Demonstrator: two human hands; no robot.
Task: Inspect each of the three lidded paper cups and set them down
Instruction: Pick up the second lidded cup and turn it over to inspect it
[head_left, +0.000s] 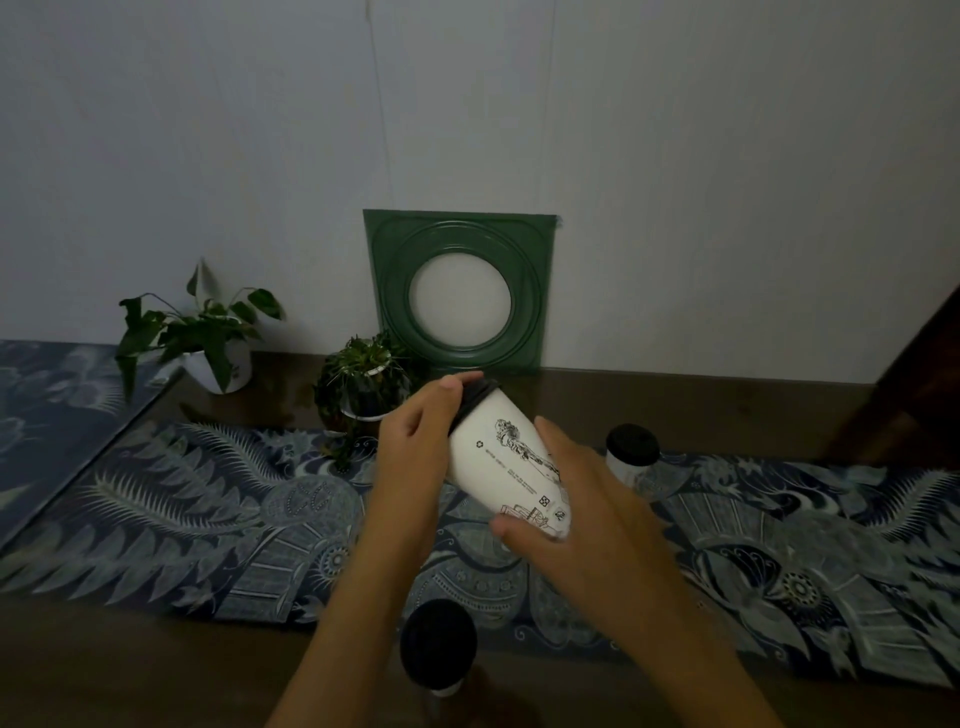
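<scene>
Three white paper cups with black lids are showing; their contents are hidden. The held cup (506, 462) is tilting above the counter (156, 670), lid away from the person. The left hand (415, 447) is gripping the lid end, fingers (457, 384) curled on it; the right hand (576, 499) is wrapping the base. The near cup (438, 644) and the far cup (631, 452) are standing upright. Two potted plants (363, 384) are sitting behind.
</scene>
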